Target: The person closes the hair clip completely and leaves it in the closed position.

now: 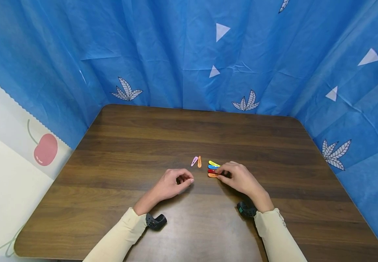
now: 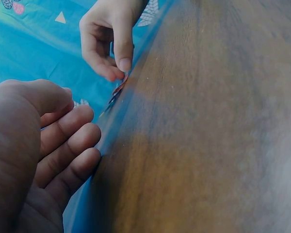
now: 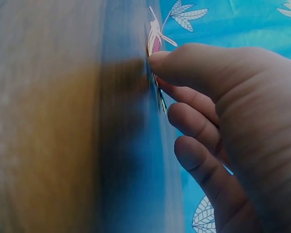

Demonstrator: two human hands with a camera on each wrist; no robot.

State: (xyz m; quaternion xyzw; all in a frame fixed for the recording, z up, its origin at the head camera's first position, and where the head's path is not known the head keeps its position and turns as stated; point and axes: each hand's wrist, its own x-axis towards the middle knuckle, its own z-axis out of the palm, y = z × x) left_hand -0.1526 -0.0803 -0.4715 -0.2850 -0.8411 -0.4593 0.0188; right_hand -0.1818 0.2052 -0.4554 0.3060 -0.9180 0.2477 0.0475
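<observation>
Four-finger-wide rows aside, snap hair clips lie on the table: a yellow hair clip [image 1: 213, 163], a blue hair clip [image 1: 213, 167], a red hair clip [image 1: 211, 171] and an orange hair clip [image 1: 212, 175] sit close together, roughly parallel. At their right ends, my right hand [image 1: 239, 177] pinches the near orange clip between thumb and index finger; the fingertips partly cover the red one. Beyond my left hand lie a pink hair clip [image 1: 194, 161] and another orange hair clip [image 1: 199, 161], side by side. My left hand [image 1: 173, 183] holds nothing, its fingers loosely curled.
The brown wooden table [image 1: 136, 145] has rounded corners. A blue curtain [image 1: 163, 54] hangs along its far and right sides, and a pale cloth with a cherry print [image 1: 45, 149] is at the left. Each wrist wears a dark band.
</observation>
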